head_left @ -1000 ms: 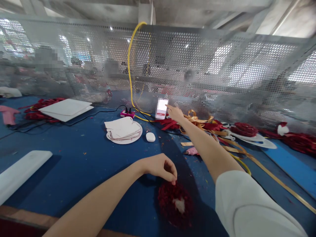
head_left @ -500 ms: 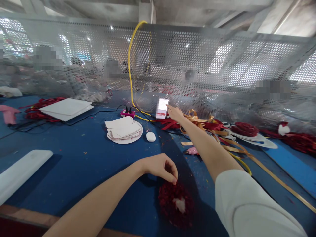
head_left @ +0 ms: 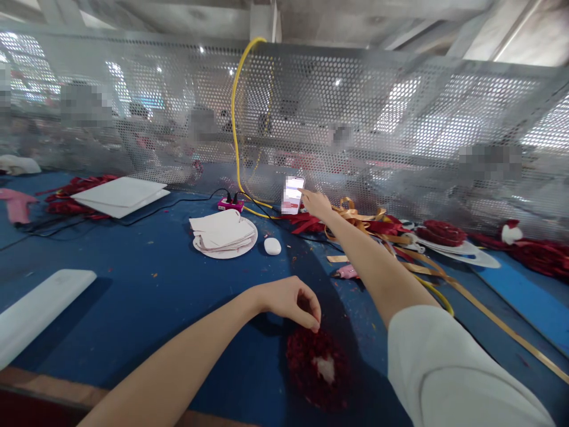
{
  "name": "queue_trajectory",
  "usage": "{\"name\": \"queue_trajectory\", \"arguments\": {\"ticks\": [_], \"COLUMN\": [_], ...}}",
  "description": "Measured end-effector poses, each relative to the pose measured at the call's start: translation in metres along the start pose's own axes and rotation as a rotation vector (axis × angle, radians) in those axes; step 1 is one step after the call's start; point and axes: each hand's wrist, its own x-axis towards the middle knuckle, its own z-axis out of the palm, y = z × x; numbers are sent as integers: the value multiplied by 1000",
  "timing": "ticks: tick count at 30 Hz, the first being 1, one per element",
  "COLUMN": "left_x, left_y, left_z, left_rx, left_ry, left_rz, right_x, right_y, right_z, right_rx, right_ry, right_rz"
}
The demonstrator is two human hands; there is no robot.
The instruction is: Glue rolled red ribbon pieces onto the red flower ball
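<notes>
Left grip (head_left: 287, 299) pinches far edge of dark-red ruffled rosette (head_left: 303, 363), which lies on tabletop (head_left: 146, 290) just below it, probably so it stays put. Right grip (head_left: 318, 205) holds nothing, just pointing at smartphone (head_left: 292, 203) screen (touching? can't tell). Smartphone stands propped, seemingly against perforated panel (head_left: 377, 163) beyond right grip, handy viewing angle I'd guess.

Just ahead of the right hand (head_left: 317, 205), the upright, rectangular, white-lit phone screen (head_left: 293, 194) has changed: a bluish band now crosses its whiteness.
</notes>
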Motion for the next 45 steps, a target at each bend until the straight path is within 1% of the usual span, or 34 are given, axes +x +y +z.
{"name": "queue_trajectory", "arguments": {"ticks": [13, 19, 24, 31, 34, 37, 39, 41, 45], "left_x": [2, 1, 1, 1, 0, -1, 0, 1, 2], "left_y": [-5, -4, -3, -1, 2, 3, 4, 6, 9], "left_z": [-2, -2, -1, 0, -1, 0, 1, 3, 8], "left_rx": [-3, -22, -54, -68, -58, -64, -77, -80, -37], "left_ry": [10, -5, -3, -4, -20, -40, -29, 6, 60], "left_rz": [-13, 1, 8, 0, 19, 36, 26, 8, -11], "right_x": [2, -2, -7, -6, -7, -10, -15, -21, -43], "right_y": [1, 1, 4, 3, 3, 10, 18, 26, 33], "right_z": [0, 0, 2, 5, 2, -6, -12, -18, -25], "right_rx": [-21, -33, -43, -56, -46, -34, -26, -9, 54], "right_ry": [8, 30, 22, 3, 25, 54, 49, 11, -126], "right_rz": [27, -8, -39, -43, -59, -82, -112, -180, -434]}}
